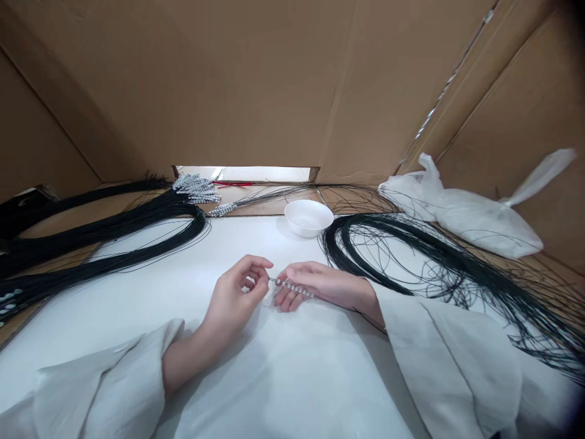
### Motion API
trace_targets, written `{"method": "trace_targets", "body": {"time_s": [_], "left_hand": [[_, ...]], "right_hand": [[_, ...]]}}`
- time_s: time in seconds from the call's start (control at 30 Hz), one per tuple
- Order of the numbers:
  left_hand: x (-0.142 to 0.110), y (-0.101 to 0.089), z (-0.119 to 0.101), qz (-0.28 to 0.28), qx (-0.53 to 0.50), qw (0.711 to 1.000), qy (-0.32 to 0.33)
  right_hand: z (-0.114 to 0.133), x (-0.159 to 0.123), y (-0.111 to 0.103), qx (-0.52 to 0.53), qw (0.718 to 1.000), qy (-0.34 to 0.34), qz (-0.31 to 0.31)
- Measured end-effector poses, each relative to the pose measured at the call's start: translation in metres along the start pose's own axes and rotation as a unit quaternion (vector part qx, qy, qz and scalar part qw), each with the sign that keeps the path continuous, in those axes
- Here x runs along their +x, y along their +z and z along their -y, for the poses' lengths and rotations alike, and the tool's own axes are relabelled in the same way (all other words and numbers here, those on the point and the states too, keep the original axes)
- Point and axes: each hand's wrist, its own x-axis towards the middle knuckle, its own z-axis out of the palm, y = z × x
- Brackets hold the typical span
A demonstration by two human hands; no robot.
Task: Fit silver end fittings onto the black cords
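Observation:
Over the white work surface, my left hand [240, 292] pinches the end of a thin black cord between thumb and forefinger, with the other fingers curled. Facing it, my right hand [315, 283] is closed loosely on a string of small white beads [296, 288] threaded on that cord. The row of beads slants across the right fingers. From there the dark cord trails back under the right wrist toward the sleeve. A white bowl [309, 218] stands just beyond my right hand; what lies inside it is too faint to make out.
Thick bundles of black cord [114, 222] lie at left, some with a cluster of white beaded ends [195, 188]. A looped bundle of black cord [402, 235] spreads at right. Behind it rest white plastic bags [484, 213]. Cardboard walls [256, 85] enclose the back and sides.

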Motion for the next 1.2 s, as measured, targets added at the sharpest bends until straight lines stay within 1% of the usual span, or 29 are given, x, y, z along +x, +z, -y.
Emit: {"method": "trace_targets", "body": {"time_s": [0.1,0.17,0.27,0.33,0.4,0.57,0.63,0.77,0.87,1.0,1.2], "left_hand": [[-0.001,-0.001,0.000,-0.015,-0.008,1.000,0.012],[-0.001,-0.002,-0.001,-0.025,-0.011,1.000,0.015],[-0.001,-0.004,-0.003,-0.037,-0.014,0.999,0.008],[-0.001,-0.006,-0.005,-0.034,-0.009,0.999,0.002],[-0.002,-0.007,-0.006,-0.022,-0.004,1.000,-0.008],[-0.005,-0.008,-0.003,0.005,0.003,1.000,-0.026],[-0.006,-0.009,-0.001,0.018,0.021,0.999,-0.018],[-0.004,-0.008,-0.001,0.038,0.070,0.997,-0.006],[-0.003,-0.007,0.000,0.048,0.083,0.995,-0.008],[-0.003,-0.006,0.003,0.059,0.098,0.993,0.006],[-0.004,-0.006,0.003,0.062,0.149,0.987,0.017]], "right_hand": [[0.010,-0.007,-0.009,-0.032,0.998,0.019,0.042],[0.018,-0.014,-0.015,-0.066,0.995,0.046,0.062],[0.026,-0.026,-0.018,-0.108,0.987,0.098,0.064],[0.028,-0.033,-0.016,-0.132,0.984,0.116,0.039],[0.026,-0.039,-0.012,-0.149,0.983,0.108,-0.002],[0.012,-0.044,-0.002,-0.170,0.977,0.027,-0.124],[0.005,-0.043,-0.001,-0.176,0.972,0.010,-0.152],[-0.005,-0.041,0.000,-0.189,0.969,0.006,-0.161],[-0.008,-0.041,0.001,-0.200,0.965,0.001,-0.170],[-0.007,-0.042,0.005,-0.225,0.955,-0.005,-0.191],[-0.002,-0.042,0.015,-0.264,0.938,-0.011,-0.222]]}}
